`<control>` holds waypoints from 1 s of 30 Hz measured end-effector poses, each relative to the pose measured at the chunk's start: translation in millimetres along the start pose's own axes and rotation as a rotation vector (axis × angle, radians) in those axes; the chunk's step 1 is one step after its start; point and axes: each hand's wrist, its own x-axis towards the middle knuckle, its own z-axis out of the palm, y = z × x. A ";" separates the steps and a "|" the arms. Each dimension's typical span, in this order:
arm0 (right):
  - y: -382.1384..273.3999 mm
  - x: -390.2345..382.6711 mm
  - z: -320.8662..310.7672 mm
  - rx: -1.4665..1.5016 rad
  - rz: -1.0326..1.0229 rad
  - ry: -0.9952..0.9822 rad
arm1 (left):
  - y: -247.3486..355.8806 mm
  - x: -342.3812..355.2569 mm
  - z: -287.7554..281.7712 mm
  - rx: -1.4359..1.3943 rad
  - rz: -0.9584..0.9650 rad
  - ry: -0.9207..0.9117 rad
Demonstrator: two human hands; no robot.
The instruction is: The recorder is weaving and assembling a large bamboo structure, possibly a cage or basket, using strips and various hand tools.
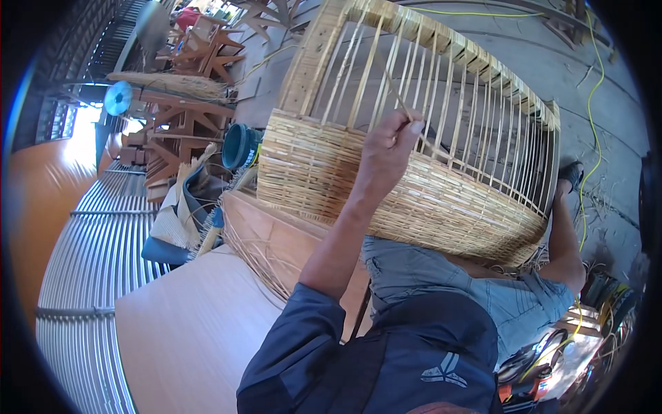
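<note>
Nearest my camera, in the head view, is the dark shirt (414,338) at the bottom of the frame, with the grey-blue shorts (441,276) just above it. From the shirt's left sleeve (314,310) a bare forearm reaches up to the frame's upper middle, where I see the left hand (394,145) with its thumb and fingers pinched on a thin strip (392,83). The strip rises from the fingertips toward the upper left; below the hand I cannot tell which strand is its continuation.

The wicker piece (441,200) lies under and around that hand, spreading from the upper middle to the right of the frame, just above the shorts. Its tightly woven band is below the hand and to both sides; the row of bare upright rods (441,90) stands above and to the right, leading to the wrapped rail (448,43) along the top. The right hand is out of my view, so its state I cannot tell.

Left of the wicker piece I have a teal bucket (235,148) and, lower, loose strands (241,241) curving over a wooden surface. A pale board (200,331) fills the lower left, beside ribbed metal sheeting (103,255). At the right, a sandalled foot (571,174) sits near a yellow cord (592,103) on the floor.
</note>
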 end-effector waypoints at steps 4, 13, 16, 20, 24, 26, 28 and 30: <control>8.9 2.4 -3.0 -0.078 -0.018 -0.035 | 13.9 11.3 -20.4 0.177 0.052 0.222; 2.7 5.7 3.0 -0.363 -0.181 -0.161 | 23.8 30.4 -144.0 0.583 0.017 0.547; -32.4 -29.1 -34.9 -0.640 -0.268 -0.259 | 23.2 36.0 -123.5 0.141 0.104 0.523; -129.4 -31.7 -149.7 -0.383 -0.345 0.135 | 17.7 37.7 -54.0 0.111 0.061 0.447; -273.4 36.0 -222.6 0.430 -0.799 0.623 | -20.6 24.5 23.1 0.228 -0.093 0.221; -346.2 72.0 -204.3 0.724 -0.857 0.433 | -44.4 13.8 50.8 0.236 -0.112 0.163; -397.4 106.6 -180.9 0.750 -0.897 0.155 | -63.0 4.0 71.7 0.079 -0.204 0.161; -426.7 131.7 -157.9 0.766 -0.856 0.081 | -74.4 -7.1 84.4 0.126 -0.149 0.253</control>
